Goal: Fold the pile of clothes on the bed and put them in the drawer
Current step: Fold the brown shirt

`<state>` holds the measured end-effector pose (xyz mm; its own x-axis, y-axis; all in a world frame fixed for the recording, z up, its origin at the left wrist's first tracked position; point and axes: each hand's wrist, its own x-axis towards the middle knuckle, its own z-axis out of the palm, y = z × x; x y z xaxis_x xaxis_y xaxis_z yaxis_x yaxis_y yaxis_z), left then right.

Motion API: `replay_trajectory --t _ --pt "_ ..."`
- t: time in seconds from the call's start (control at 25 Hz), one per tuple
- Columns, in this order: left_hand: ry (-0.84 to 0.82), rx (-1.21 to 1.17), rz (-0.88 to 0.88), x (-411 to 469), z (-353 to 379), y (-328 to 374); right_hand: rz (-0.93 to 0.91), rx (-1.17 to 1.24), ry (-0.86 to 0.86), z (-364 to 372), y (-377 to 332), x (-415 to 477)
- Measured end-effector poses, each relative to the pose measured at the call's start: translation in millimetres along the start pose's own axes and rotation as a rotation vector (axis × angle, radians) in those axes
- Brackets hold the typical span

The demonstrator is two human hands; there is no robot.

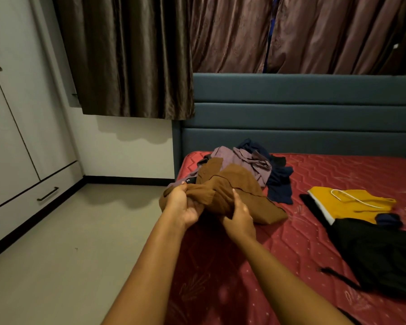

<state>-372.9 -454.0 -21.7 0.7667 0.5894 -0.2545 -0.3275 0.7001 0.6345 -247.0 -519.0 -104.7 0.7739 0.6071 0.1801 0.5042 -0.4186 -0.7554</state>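
Both hands reach forward over the near corner of the bed (256, 266).
- Left hand (185, 206): fingers curled, gripping a bunched end of the brown garment (242, 184).
- Right hand (240, 216): just beside the left, thumb laid up over the same garment, fingers tucked under the cloth; it holds the fabric.
- The brown garment hangs between the hands; its far part lies on the pile of clothes (246, 160).
- The pile, mauve and navy pieces, lies just beyond the hands, near the headboard (291, 113).
- Right of the hands, well apart: a yellow garment (361, 207) lies flat, with a black garment (380, 254) nearer to the person.
- The drawer (33, 198), closed, sits far left of the hands, low in the white wardrobe.
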Motion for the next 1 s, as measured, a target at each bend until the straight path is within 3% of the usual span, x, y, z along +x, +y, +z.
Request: replay_trajectory --t 0.08,0.2,0.36,0.52,0.64,0.72,0.8,0.84,0.92,1.0 --pt "0.147 -0.008 0.06 -2.9 -2.7 36.1 0.141 0.046 0.064 -11.5 15.6 11.3" --pt "0.076 0.071 0.105 -15.6 -6.4 58.2 0.198 0.004 0.063 -30.0 29.5 12.1" --pt "0.012 0.01 0.171 -8.1 11.2 53.7 -0.211 0.313 -0.032 -23.3 -7.7 -22.2" --pt "0.033 0.223 0.201 -12.7 34.0 26.6 -0.379 0.475 0.106 -1.9 -41.4 -53.3" --pt "0.014 0.323 0.183 -19.3 48.3 16.8 -0.664 0.332 0.335 -0.3 -47.0 -59.3" --pt "0.013 0.464 0.211 -24.9 54.3 18.0 -0.793 0.167 0.285 -3.3 -39.5 -57.5" --pt "0.002 0.678 0.254 -33.5 60.4 20.1 -0.69 0.043 0.167 -3.6 -31.1 -51.4" --pt "0.015 0.785 0.278 -39.4 62.8 19.7 -0.551 0.034 0.106 -5.0 -28.8 -46.0" --pt "0.035 0.933 0.342 -46.8 66.2 18.7 -0.106 0.17 -0.041 -17.3 -39.1 -36.5" --pt "0.003 1.005 0.445 -50.8 66.1 18.3 0.32 0.529 -0.138 -32.7 -52.3 -24.0"
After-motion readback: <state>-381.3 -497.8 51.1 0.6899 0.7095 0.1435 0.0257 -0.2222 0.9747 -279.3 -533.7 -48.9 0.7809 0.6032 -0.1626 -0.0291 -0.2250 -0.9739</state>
